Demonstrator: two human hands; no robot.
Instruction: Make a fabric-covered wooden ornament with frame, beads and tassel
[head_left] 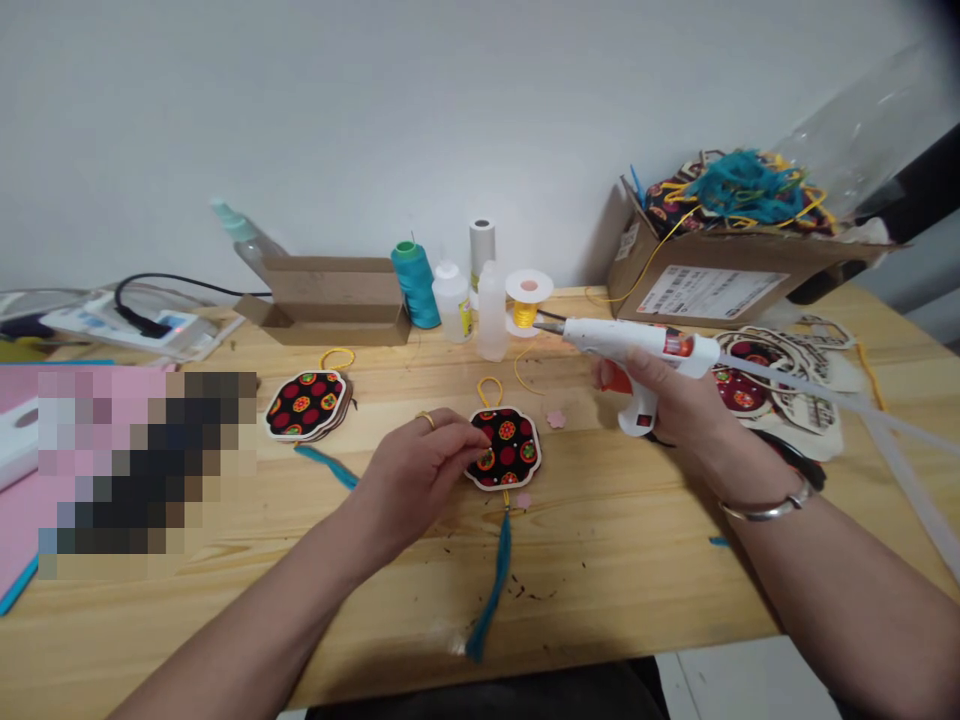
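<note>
My right hand [667, 395] is wrapped round the handle of a white hot glue gun [630, 340], whose metal nozzle points left and whose clear glue stick trails out at the back. My left hand [427, 455] is pinched over the left part of a lobed ornament [517, 430]; what its fingertips hold, if anything, I cannot make out. The ornament has dark floral fabric, a pale rim, a yellow loop [490, 388] on top and a teal tassel [495, 585] below. Two small pink flower pieces lie close by, one flower piece [556, 419] to its upper right.
Similar ornaments [309, 405] lie stacked at left. Behind stand a small open box [330, 300], teal thread [415, 285], plastic bottles [492, 310] and a yellow cord spool [529, 290]. A full cardboard box [705, 275] and loose wooden frames [795, 390] are at right.
</note>
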